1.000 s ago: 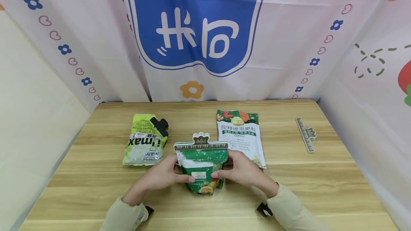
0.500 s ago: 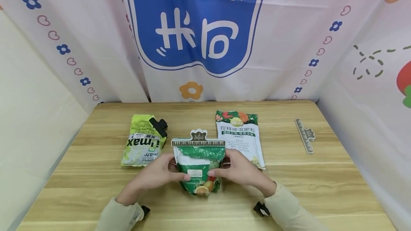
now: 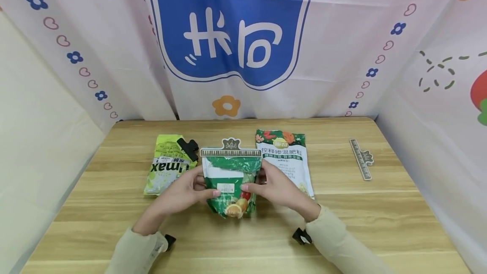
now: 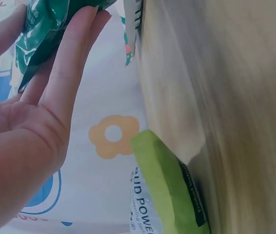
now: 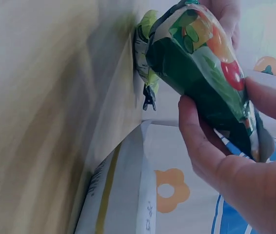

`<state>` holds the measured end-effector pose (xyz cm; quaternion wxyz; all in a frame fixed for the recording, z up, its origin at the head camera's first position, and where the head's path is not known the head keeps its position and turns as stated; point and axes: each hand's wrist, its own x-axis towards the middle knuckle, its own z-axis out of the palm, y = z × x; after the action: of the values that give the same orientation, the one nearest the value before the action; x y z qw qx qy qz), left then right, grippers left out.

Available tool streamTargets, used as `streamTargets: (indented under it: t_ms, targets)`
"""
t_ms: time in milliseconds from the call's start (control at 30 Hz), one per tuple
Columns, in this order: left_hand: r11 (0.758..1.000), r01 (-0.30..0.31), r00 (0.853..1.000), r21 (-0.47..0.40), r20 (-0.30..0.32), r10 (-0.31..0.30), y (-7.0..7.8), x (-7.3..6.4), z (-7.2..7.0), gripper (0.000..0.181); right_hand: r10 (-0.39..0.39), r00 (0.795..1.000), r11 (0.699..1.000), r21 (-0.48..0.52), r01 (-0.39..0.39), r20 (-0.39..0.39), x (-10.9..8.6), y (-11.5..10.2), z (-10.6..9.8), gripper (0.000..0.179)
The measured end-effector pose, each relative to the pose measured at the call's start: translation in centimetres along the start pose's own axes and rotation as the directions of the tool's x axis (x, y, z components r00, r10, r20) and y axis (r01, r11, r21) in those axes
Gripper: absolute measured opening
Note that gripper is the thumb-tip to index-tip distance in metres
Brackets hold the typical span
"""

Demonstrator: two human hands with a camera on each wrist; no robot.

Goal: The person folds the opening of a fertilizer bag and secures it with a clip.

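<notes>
Both hands hold a green and white plastic bag (image 3: pixel 228 185) with fruit pictures, raised over the table. My left hand (image 3: pixel 186 191) grips its left side, thumb on the front; my right hand (image 3: pixel 279 185) grips the right side the same way. Across the bag's folded top sits a wide clip (image 3: pixel 230 152) with a piano-key pattern. In the left wrist view the left fingers lie behind the green bag (image 4: pixel 50 29). From the right wrist, the bag (image 5: pixel 201 73) shows its underside apart from the table, thumb and fingers on either side.
On the wooden table (image 3: pixel 243 253), a lime-green bag (image 3: pixel 163 168) with a black clip (image 3: pixel 188 149) lies to the left. A white and green fertilizer bag (image 3: pixel 285 160) lies behind the right hand. Another piano-key clip (image 3: pixel 361 160) lies far right. A printed curtain (image 3: pixel 323 96) hangs behind.
Both hands have lifted the clipped bag upward and slightly to the left, away from the table's front. The other bags and the loose clip have stayed in place.
</notes>
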<state>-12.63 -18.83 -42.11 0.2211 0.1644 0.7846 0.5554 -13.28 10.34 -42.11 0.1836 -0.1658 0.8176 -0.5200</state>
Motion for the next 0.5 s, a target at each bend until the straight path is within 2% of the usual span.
streamTargets:
  t_ms: [133, 233, 367, 500]
  targets:
    - [1.000, 0.014, 1.000, -0.026, -0.027, -0.015, 0.1, 0.3, -0.3, 0.079, 0.087, 0.996, 0.996, 0.040, -0.085, -0.038, 0.6, -0.2, 0.0, 0.088]
    - [0.998, 0.036, 0.998, -0.054, -0.050, -0.038, 0.0, 0.5, -0.6, 0.076, 0.133, 0.989, 0.989, 0.080, -0.128, -0.060, 1.1, -0.2, 0.3, 0.104]
    - [0.996, 0.063, 0.995, -0.069, -0.077, -0.069, 0.0, 1.0, -0.9, 0.064, 0.168, 0.982, 0.980, 0.119, -0.158, -0.083, 1.9, -0.1, 0.6, 0.108]
    - [0.995, 0.084, 0.990, -0.050, -0.113, -0.089, 0.0, 1.5, -1.2, 0.060, 0.163, 0.984, 0.974, 0.171, -0.149, -0.071, 2.7, -0.2, 0.6, 0.092]
